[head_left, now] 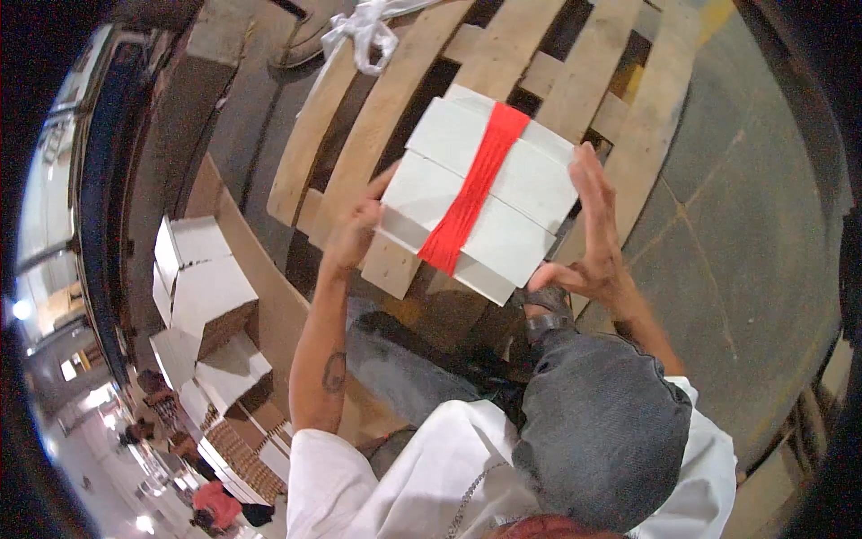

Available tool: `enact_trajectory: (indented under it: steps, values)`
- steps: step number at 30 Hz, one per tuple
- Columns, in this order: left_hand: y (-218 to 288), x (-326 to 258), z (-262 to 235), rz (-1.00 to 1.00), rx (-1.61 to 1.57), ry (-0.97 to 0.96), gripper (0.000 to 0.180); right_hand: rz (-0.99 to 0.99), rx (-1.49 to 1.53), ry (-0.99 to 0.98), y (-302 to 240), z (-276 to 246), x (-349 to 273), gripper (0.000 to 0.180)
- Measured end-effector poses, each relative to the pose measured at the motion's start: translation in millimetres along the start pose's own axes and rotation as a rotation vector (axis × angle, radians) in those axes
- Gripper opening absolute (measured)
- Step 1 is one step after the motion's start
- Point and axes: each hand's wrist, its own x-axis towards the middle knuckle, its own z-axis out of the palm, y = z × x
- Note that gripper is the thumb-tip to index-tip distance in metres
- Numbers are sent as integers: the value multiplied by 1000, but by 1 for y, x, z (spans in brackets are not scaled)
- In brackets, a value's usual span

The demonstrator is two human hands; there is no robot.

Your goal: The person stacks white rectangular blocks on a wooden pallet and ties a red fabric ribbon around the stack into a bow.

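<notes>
- The bundle of white flat boxes, tied with a red band, is held over the wooden pallet.
- The left hand grips the left edge of the bundle, fingers closed on it.
- The right hand is open and flat, pressing on the right side of the bundle.
- White strap lies on the pallet top.
- Stacks of white boxes stand at the left on cardboard.

Count: two hands, one white bundle mid-frame with one red band, one wooden pallet, one white ribbon at top.
</notes>
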Motion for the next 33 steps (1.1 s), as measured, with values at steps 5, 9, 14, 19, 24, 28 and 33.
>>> enact_trajectory:
  steps: [5,9,14,19,24,28,33]
  values:
    - [34,65,26,185,-71,83,86,191,96,351,-14,38,2,91]
    - [66,86,41,-66,417,169,90,181,177,452,-9,53,11,83]
    - [71,80,41,-53,191,94,84,229,111,385,-16,51,20,75]
    - [76,81,50,30,212,43,82,247,31,358,-15,44,18,71]
    - [64,85,44,-147,-203,26,89,202,171,463,4,37,-8,57]
    - [58,63,42,-181,-235,122,90,772,456,232,2,37,-73,59]
    - [45,22,35,-151,-152,303,91,691,470,-343,4,86,-119,54]
